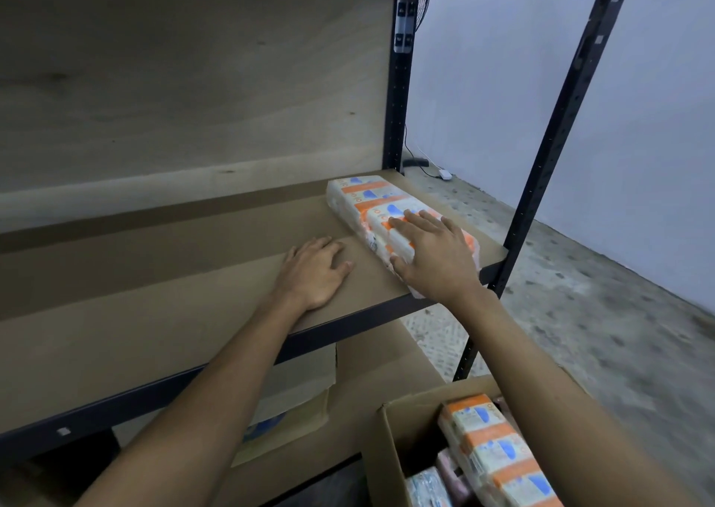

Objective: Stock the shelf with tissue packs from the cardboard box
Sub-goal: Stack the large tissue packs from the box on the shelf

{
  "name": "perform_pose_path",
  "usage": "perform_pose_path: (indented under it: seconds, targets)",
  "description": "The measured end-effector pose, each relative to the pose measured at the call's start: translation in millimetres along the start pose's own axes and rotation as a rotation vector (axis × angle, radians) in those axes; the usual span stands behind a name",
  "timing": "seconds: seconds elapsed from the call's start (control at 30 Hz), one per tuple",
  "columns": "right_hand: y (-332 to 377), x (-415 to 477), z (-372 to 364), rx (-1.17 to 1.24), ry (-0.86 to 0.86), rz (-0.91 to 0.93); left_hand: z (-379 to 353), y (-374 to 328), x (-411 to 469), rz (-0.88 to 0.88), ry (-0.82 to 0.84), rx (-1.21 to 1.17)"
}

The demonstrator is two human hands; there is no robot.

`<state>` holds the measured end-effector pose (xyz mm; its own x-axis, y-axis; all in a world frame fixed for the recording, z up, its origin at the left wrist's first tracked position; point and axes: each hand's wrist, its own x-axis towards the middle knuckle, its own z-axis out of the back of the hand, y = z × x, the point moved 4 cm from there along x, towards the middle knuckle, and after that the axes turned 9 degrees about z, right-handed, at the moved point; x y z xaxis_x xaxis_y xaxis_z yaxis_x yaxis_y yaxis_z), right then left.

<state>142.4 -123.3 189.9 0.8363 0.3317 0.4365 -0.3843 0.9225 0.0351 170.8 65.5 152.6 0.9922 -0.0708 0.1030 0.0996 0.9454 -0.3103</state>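
The single head-worn view looks forward and down, close over the shelf (pixel 174 313) and box (pixel 390 441).

Storeroom: metal shelving (pixel 541 166), bare concrete floor (pixel 599 313), cardboard box (pixel 390 452).

Two bare forearms are seen entering from the lower edge of the frame, one from the lower left and one from the lower right. No sleeve is seen on either arm up to the frame edge. The left hand (pixel 315 272) and the right hand (pixel 435 257), near the middle of the frame, are uncovered. Five fingers (pixel 416 220) are shown on the right hand, with short nails. Fine detail is blurred.
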Motion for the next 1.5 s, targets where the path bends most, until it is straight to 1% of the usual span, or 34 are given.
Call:
perform_pose_path:
  seconds: [0.3, 0.53, 0.67, 0.9, 1.07, 1.23, 1.5]
  targets:
    - [-40, 41, -20, -0.011, -0.051, -0.029, -9, -21, 32, -0.003, -0.010, -0.007]
    - [-75, 71, -31, 0.003, -0.030, -0.011, -17, -30, 52, 0.000, -0.008, 0.020]
    - [-89, 84, -36, 0.000, -0.019, -0.011, -19, -27, 56, 0.000, -0.036, 0.031]
    - [-103, 106, -46, -0.010, -0.006, -0.009, -24, -26, 59, 0.003, -0.058, 0.033]
    - [-109, 116, -51, 0.038, -0.013, -0.010, -25, -26, 61, -0.003, -0.069, 0.032]
    - [-111, 116, -49, 0.048, -0.041, 0.006, -25, -26, 62, -0.001, -0.077, 0.029]
    - [-107, 110, -47, 0.039, -0.022, 0.013, -23, -27, 59, 0.006, -0.091, 0.036]
